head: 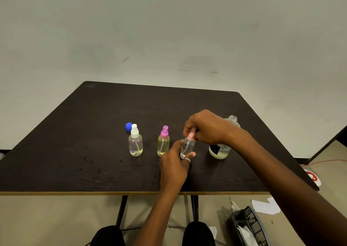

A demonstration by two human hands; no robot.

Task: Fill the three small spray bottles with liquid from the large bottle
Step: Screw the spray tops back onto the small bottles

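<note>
My left hand (pixel 175 163): wrapped round the lower body of the clear spray bottle (pixel 187 146), thumb across its front, the bottle standing on the table (pixel 93 133).
My right hand (pixel 204 127): fingers curled down over the bottle's pale pink spray top (pixel 191 134), pinching it; most of the top is covered.
Liquid in that bottle: too faint to judge.
Large bottle (pixel 219 151): just right of my hands, neck uncapped, middle hidden behind my right wrist; pale liquid low in its base.
Purple-topped spray bottle (pixel 163 142): upright beside my left hand, yellowish liquid inside.
White-topped spray bottle (pixel 135 142): further left, upright.
Blue cap (pixel 128 126): just behind it, partly covered.
Black mesh basket (pixel 249 225): on the floor, cut off by the frame.
</note>
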